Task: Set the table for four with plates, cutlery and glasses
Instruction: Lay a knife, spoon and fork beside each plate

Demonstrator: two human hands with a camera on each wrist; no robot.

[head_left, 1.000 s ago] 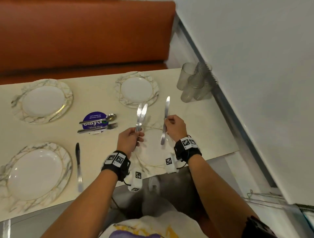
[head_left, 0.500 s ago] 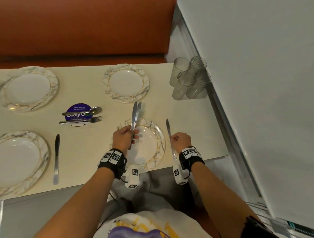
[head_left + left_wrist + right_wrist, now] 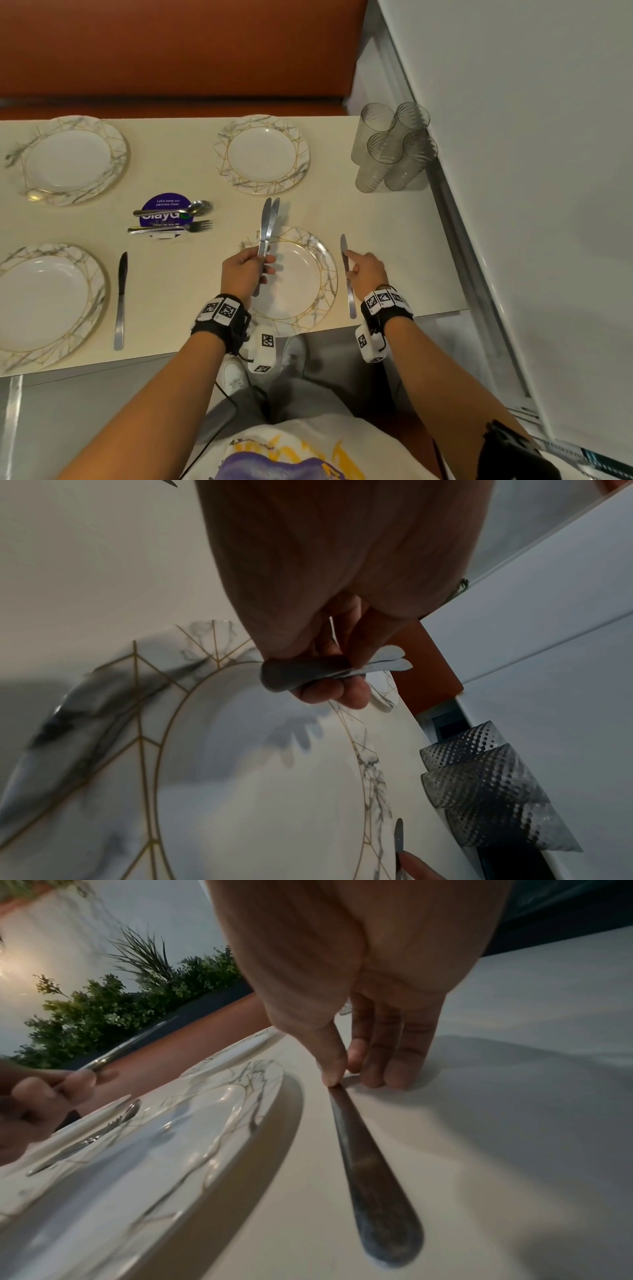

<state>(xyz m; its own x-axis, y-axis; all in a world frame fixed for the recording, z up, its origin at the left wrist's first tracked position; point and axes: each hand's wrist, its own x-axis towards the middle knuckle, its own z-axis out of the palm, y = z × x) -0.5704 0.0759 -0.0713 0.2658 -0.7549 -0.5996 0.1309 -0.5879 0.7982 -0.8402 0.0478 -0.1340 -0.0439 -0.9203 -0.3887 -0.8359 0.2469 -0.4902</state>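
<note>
Four marble-patterned plates lie on the cream table (image 3: 191,274). Above the near right plate (image 3: 318,270), my left hand (image 3: 263,270) grips two knives (image 3: 268,226) by their handles, blades pointing away. The left wrist view shows those knives (image 3: 387,661) in curled fingers over that plate (image 3: 137,750). Right of the plate, a third knife (image 3: 348,291) lies flat on the table. My right hand (image 3: 352,263) touches it with straight fingers. In the right wrist view, thumb and fingertips (image 3: 373,1080) rest at the knife (image 3: 369,1177), beside the plate's rim (image 3: 270,1137).
Another knife (image 3: 120,301) lies right of the near left plate (image 3: 44,301). Spoons (image 3: 174,209) and forks (image 3: 171,228) lie on a purple sticker mid-table. Several clear glasses (image 3: 394,147) cluster at the far right corner by the wall. An orange bench runs behind the table.
My right hand brought its knife down from the air onto the table right of the near right plate, and its fingers straightened. The left hand kept holding two knives.
</note>
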